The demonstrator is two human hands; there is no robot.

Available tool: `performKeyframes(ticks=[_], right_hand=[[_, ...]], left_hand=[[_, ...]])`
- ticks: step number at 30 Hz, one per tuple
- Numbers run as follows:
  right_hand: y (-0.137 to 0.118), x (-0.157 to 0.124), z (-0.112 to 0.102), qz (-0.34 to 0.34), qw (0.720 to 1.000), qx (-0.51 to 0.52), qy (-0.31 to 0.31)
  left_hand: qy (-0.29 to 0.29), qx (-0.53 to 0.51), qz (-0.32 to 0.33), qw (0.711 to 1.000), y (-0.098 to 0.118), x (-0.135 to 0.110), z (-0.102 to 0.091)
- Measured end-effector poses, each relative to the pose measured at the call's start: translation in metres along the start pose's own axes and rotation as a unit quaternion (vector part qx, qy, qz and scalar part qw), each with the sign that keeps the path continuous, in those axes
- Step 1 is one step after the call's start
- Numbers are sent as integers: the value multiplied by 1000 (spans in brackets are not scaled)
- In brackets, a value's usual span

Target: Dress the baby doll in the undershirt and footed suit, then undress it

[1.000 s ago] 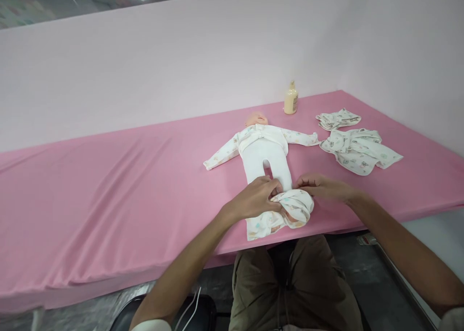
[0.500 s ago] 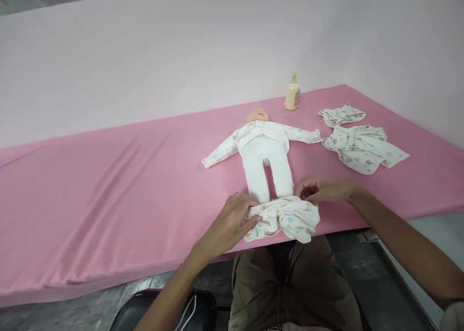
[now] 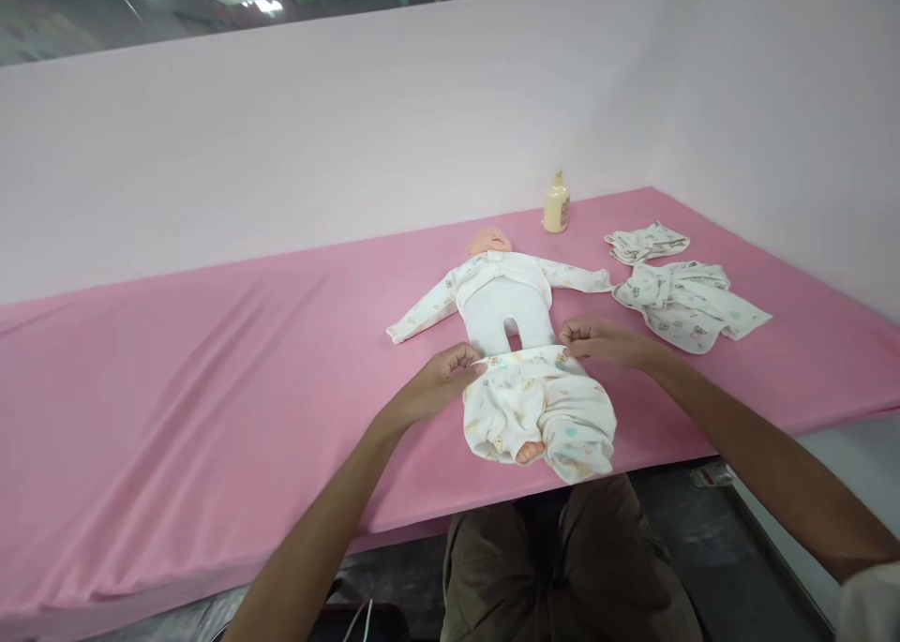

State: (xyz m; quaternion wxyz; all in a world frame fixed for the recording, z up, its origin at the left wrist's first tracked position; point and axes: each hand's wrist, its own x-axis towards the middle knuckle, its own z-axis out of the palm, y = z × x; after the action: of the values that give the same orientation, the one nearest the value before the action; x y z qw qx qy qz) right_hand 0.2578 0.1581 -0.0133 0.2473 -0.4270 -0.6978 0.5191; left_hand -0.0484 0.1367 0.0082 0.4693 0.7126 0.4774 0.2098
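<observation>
A baby doll (image 3: 510,309) with a white body lies on its back, its head toward the wall. It wears a white printed long-sleeved top (image 3: 502,274), bunched up at the chest. Printed baby pants (image 3: 538,398) are around its lower legs, and a few toes show at one leg opening. My left hand (image 3: 446,380) pinches the waistband at its left end. At the right end, my right hand (image 3: 594,339) grips the same waistband, fingers closed. The doll's knees and shins are hidden under the fabric.
The doll lies on a pink-covered table (image 3: 232,417) against a pale wall. A pump bottle (image 3: 556,206) stands behind it. To the right are a folded printed cloth (image 3: 647,243) and a crumpled printed garment (image 3: 693,303). My legs are under the table's front edge.
Both hands have moved up toward the doll's body, drawing the waistband from the lower legs to about the knees. The pants are more spread out, and toes now show at one opening.
</observation>
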Motion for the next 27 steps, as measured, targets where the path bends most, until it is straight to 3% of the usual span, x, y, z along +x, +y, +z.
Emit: performKeyframes(ticks=[6,10,12,14,16,19,23,27], right_hand=[[23,17,8,-2,999,-23,44],[24,13,11,10,999,-18,31],[22,12,11,19,999,-13,27],[20,13,10,22,999,-10,27],[20,14,9,22,999,-4,25],[25,15,8,24,1000,5,19],[35,17,5,17,1000,15,12],[38,18,4,11,1000,6,4]], left_hand=[[-52,-78,-24,995,-19,2,0],[-1,-229,-51,972,-29,15,-3],[34,-331,-53,941,-33,35,-5],[112,-416,-55,901,-34,62,-6],[210,-489,-62,844,-33,91,-5],[288,-576,-62,763,-27,125,-1],[288,-655,-31,698,-24,150,2],[277,-681,-1,678,-36,168,-9]])
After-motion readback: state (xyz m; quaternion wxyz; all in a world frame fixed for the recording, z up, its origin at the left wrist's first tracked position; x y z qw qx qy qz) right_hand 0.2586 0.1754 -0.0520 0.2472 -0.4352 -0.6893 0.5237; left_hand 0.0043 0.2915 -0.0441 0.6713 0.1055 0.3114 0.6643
